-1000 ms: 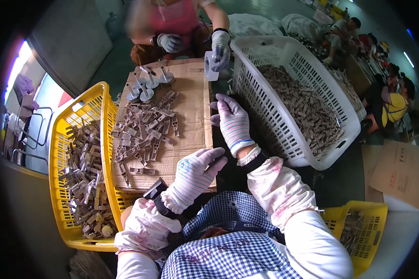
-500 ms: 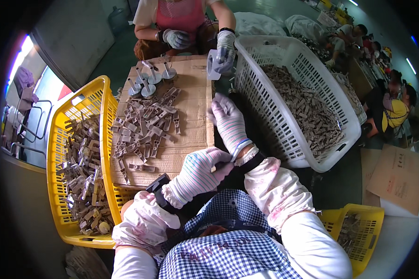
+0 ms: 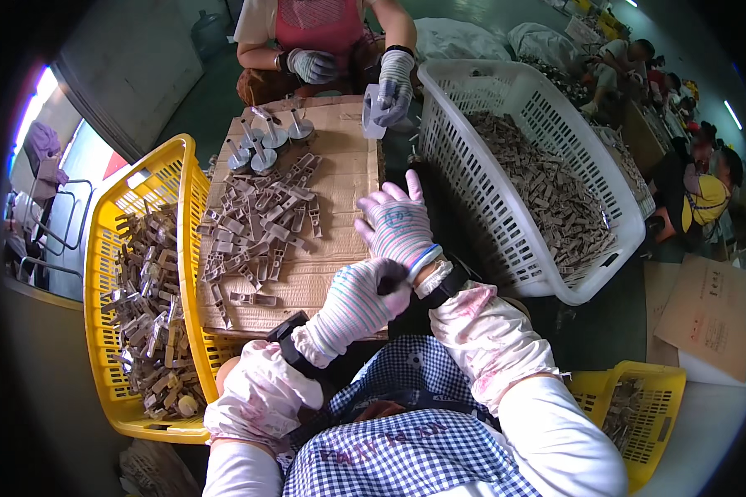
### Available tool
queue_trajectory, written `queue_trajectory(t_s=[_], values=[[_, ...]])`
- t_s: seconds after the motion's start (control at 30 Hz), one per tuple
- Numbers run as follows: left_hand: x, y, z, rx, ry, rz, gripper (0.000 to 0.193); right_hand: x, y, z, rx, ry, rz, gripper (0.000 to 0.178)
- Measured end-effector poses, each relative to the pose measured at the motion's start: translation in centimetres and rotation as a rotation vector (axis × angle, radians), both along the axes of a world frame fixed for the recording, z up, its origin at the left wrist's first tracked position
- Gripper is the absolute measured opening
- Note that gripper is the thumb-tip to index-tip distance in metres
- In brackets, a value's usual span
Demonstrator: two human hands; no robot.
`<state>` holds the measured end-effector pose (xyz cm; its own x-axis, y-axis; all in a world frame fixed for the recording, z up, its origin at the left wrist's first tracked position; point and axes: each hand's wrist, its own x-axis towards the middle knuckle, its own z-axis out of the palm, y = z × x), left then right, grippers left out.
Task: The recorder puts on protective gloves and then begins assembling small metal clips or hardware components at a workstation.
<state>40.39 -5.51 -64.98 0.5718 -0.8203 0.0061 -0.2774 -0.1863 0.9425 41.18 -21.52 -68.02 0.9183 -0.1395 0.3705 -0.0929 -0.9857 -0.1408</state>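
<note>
Well to the left of the left hand's fingers stood a yellow basket (image 3: 185, 248) heaped with metal parts, its long side running away from the person. Between it and those fingers, a cardboard sheet (image 3: 340, 224) carried a loose pile of metal brackets (image 3: 265, 219) pointing every which way; one stray bracket (image 3: 253, 299), left of the fingers, lay with its long axis nearly crosswise. Past the pile, farther from the fingers, round discs (image 3: 264, 160) stood with their stems up. The gloved left hand (image 3: 356, 300) was turned toward the right wrist, its fingers curled in against the blue-edged cuff (image 3: 424, 258) of the striped right glove (image 3: 398, 224); whether they pinched the cloth I could not tell. Beyond the right fingers, a co-worker's gloved hand (image 3: 396, 73) held a tape roll (image 3: 374, 114). That right glove was on the right hand (image 3: 396, 214), over the sheet's right edge, its long axis slanting from the wrist away from the person and a little left; the fingers were spread, with nothing in them. Right of these fingers stood a white basket (image 3: 471, 199) filled with more brackets, its long axis slanting away to the left.
</note>
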Motion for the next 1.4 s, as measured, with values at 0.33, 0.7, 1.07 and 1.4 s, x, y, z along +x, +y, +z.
queue_trajectory(t_s=[0.33,0.7,1.07,1.4], values=[[2.7,-0.4,1.0,-0.230,0.552,0.065,0.019,0.7,0.0,4.6,2.716,-0.536,0.591,0.066],[1.6,-1.6,-1.1,-0.280,0.426,-0.174,0.021,0.0,-0.2,6.1,2.582,-0.470,0.644,0.075],[2.9,-0.1,-1.0,0.020,0.027,-0.193,0.028,-0.7,0.8,4.4,1.947,-0.573,0.336,0.056],[10.2,4.3,-3.9,-0.945,1.235,-0.254,0.091,-2.1,-1.2,7.2,1.809,-0.377,-0.125,0.034]])
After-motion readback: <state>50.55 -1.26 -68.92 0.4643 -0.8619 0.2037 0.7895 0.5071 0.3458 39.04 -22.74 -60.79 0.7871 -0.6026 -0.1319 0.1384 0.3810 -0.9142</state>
